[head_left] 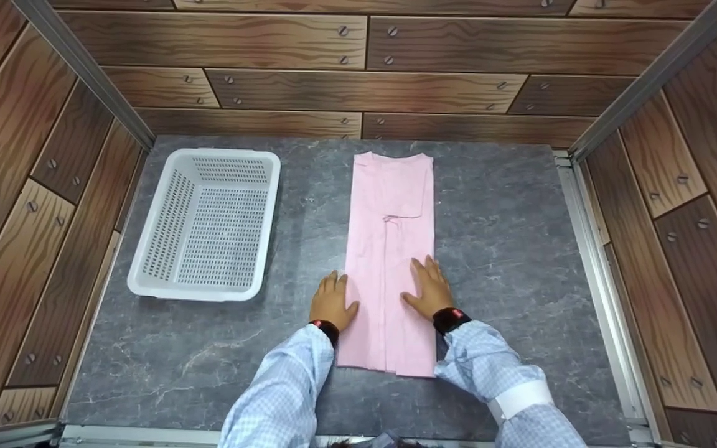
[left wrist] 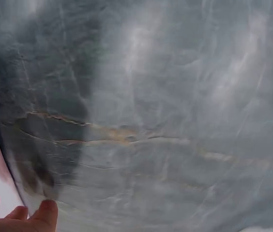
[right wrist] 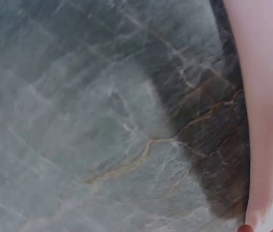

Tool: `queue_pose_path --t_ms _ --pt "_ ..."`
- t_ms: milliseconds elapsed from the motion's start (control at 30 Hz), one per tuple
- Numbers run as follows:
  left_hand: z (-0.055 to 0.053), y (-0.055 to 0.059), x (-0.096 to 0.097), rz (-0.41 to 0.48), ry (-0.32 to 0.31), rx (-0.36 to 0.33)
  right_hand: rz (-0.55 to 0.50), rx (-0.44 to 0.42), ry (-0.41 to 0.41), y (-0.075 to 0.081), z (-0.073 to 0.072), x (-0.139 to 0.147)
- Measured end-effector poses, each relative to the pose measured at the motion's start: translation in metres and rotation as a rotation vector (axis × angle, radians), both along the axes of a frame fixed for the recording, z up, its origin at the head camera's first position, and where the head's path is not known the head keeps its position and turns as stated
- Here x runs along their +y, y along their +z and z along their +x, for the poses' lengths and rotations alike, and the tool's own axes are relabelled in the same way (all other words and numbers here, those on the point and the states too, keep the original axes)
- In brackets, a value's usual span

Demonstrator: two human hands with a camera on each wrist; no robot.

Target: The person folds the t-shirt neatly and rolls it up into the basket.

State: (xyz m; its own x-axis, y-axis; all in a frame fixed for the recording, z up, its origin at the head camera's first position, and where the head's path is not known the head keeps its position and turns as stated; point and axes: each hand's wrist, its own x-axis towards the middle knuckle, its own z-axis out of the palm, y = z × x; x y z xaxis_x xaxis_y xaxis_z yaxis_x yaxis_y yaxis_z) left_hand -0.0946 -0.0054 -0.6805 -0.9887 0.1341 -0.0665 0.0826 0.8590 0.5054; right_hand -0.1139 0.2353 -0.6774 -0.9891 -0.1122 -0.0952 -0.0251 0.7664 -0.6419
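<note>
A pink garment [head_left: 393, 249], folded into a long, narrow panel, is laid lengthwise on a grey, marble-veined table [head_left: 508, 261] and is flanked by two bare hands. A shallow scooped neckline is shown at its far end, a squared flap is folded over the upper part, and a small gathered crease is seen beneath the flap's lower edge. The lower half is divided by a straight vertical line, and the near hem is set slightly unevenly. The garment's left edge is touched by the left hand [head_left: 332, 302], whose thumb is rested on the cloth; the right hand [head_left: 431, 292] is placed over the right edge. Neither hand is clamped on the fabric: the fingers are extended, with the thumbs held apart. Red marks are carried by the dark wristbands [head_left: 450, 319], too small to be read. Pale blue checked sleeves [head_left: 290, 373] are worn, the right one circled by a white band [head_left: 523, 398]. A white perforated basket [head_left: 196, 294] is placed to the left, well apart from the garment, and the table is enclosed by wood-patterned walls [head_left: 284, 40].
</note>
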Motion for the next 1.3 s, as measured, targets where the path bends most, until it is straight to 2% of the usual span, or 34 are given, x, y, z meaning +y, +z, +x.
queue_pose_path --t_ms 100,200,300,367,467,600,733,900,1133,1200,1300 --pt "0.004 -0.001 -0.006 0.156 0.065 -0.021 -0.125 0.023 -0.092 0.0 0.005 0.007" --pt "0.009 -0.002 -0.008 0.319 0.101 -0.062 -0.233 -0.031 -0.186 -0.001 0.011 0.014" --pt "0.015 -0.003 -0.007 0.402 0.107 -0.093 -0.296 -0.114 -0.259 0.001 0.019 0.016" --pt "0.02 -0.003 -0.006 0.415 0.103 -0.098 -0.306 -0.161 -0.295 0.002 0.024 0.017" --pt "0.026 -0.005 -0.004 0.412 0.106 -0.082 -0.266 -0.217 -0.326 0.003 0.031 0.019" --pt "0.035 -0.007 -0.004 0.412 0.133 -0.076 -0.201 -0.248 -0.335 0.001 0.042 0.022" --pt "0.046 -0.01 -0.006 0.388 0.15 -0.108 -0.191 -0.248 -0.321 0.001 0.06 0.022" --pt "0.062 -0.009 -0.01 0.365 0.129 -0.159 -0.239 -0.251 -0.308 0.001 0.083 0.022" --pt "0.082 -0.007 -0.015 0.35 0.084 -0.161 -0.278 -0.375 -0.323 -0.002 0.106 0.022" --pt "0.086 -0.008 -0.016 0.357 0.089 -0.162 -0.29 -0.395 -0.296 -0.001 0.11 0.022" --pt "0.092 -0.008 -0.017 0.374 0.117 -0.189 -0.361 -0.436 -0.257 0.002 0.117 0.025"
